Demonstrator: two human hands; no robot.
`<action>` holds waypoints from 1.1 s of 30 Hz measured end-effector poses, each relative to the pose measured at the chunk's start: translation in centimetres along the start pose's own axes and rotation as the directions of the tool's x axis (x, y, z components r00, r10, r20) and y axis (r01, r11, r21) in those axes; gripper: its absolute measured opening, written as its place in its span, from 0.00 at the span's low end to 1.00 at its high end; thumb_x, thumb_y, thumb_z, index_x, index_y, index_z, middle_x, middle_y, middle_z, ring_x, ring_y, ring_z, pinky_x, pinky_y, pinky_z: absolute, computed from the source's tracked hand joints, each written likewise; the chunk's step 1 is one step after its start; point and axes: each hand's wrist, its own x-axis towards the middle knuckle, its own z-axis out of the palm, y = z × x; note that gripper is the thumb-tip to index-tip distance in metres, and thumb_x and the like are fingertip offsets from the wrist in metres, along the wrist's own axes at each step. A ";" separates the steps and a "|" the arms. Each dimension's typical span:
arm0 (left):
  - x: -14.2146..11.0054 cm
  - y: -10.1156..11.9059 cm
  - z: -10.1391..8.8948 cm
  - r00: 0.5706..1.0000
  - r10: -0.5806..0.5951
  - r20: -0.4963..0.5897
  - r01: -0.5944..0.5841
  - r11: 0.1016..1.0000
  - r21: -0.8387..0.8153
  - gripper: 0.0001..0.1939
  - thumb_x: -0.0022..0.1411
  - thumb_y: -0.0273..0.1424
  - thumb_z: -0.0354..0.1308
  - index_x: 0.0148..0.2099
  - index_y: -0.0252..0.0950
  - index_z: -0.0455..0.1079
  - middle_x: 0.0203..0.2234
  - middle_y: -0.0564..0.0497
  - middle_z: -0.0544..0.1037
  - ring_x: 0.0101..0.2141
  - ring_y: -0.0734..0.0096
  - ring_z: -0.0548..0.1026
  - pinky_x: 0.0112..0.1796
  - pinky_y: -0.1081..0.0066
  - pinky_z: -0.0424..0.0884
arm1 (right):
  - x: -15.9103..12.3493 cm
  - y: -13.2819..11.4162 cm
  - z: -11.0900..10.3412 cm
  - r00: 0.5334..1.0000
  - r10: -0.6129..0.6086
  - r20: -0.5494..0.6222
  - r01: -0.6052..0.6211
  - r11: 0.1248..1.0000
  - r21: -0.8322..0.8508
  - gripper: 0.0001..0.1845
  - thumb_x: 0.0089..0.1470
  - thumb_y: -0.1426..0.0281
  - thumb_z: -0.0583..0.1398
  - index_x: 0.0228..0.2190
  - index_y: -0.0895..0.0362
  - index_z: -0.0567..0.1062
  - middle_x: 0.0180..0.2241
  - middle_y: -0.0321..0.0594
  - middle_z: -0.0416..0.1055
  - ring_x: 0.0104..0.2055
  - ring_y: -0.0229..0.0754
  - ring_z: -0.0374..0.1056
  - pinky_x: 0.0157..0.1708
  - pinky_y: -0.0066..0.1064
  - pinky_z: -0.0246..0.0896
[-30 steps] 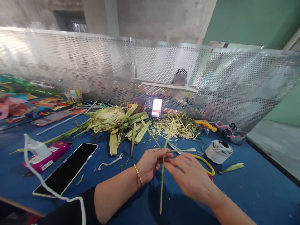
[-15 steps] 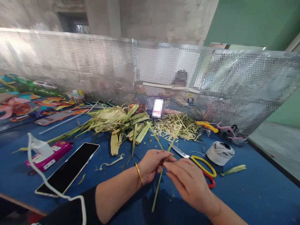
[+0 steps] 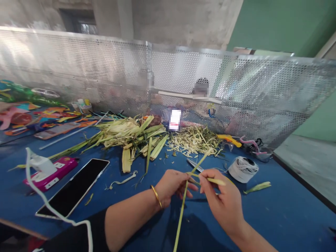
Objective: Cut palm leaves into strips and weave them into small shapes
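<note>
My left hand (image 3: pixel 175 183), with a gold bangle above the wrist, pinches crossed strips of pale green leaf (image 3: pixel 182 213) where they meet. One strip hangs down toward the table's near side and another end points up and away. My right hand (image 3: pixel 222 196) is closed on a strip end (image 3: pixel 216 181) that sticks out to the right past its fingers. Between the two hands this strip is stretched nearly level. Behind my right hand lie scissors (image 3: pixel 194 165); their blades show, while most of the handles are hidden.
A heap of long leaves (image 3: pixel 123 134) and a pile of short scraps (image 3: pixel 195 140) lie at the back. To the right is a white twine roll (image 3: pixel 243 169). A black-screened phone (image 3: pixel 76 187) and magenta power strip (image 3: pixel 56 175) with white cable lie left. A perforated metal screen (image 3: pixel 110 77) stands behind.
My right hand has moved right and drawn one strip across to the right. It covers the scissors' handles, which showed before. My left hand keeps its pinch in nearly the same place.
</note>
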 end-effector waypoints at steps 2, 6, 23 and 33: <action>0.2 0.7 -0.7 0.997 -0.073 -0.009 0.071 0.985 -0.156 0.13 0.57 0.35 0.55 0.31 0.29 0.74 0.25 0.47 0.79 0.18 0.80 0.72 0.16 0.81 0.56 | -0.4 0.3 0.3 0.967 -0.249 0.046 0.253 0.962 -0.106 0.06 0.58 0.72 0.53 0.31 0.55 0.69 0.24 0.37 0.71 0.24 0.37 0.67 0.25 0.26 0.60; 0.4 1.8 -1.7 0.989 -0.145 -0.020 0.129 0.927 -0.351 0.12 0.61 0.33 0.53 0.32 0.29 0.73 0.27 0.46 0.79 0.23 0.77 0.75 0.15 0.83 0.57 | -1.0 1.7 2.2 0.790 -0.576 0.209 0.611 0.716 -0.339 0.09 0.58 0.78 0.51 0.35 0.59 0.70 0.28 0.43 0.73 0.29 0.41 0.68 0.30 0.31 0.60; -0.3 0.0 0.3 0.991 0.126 -0.043 -0.133 0.937 -0.323 0.10 0.52 0.32 0.61 0.27 0.28 0.74 0.20 0.49 0.76 0.22 0.79 0.70 0.25 0.80 0.64 | -0.6 -0.1 2.5 0.685 -0.697 0.212 0.720 0.604 -0.343 0.15 0.60 0.79 0.48 0.35 0.59 0.74 0.28 0.41 0.72 0.32 0.40 0.67 0.42 0.36 0.59; -0.5 0.6 -0.3 0.982 0.167 0.093 -0.157 0.982 -0.103 0.18 0.53 0.43 0.59 0.30 0.30 0.74 0.23 0.47 0.77 0.22 0.74 0.74 0.28 0.74 0.69 | 1.1 2.4 1.5 0.852 0.521 0.055 -0.496 0.768 0.404 0.16 0.48 0.57 0.61 0.21 0.56 0.68 0.18 0.34 0.67 0.20 0.38 0.63 0.20 0.29 0.60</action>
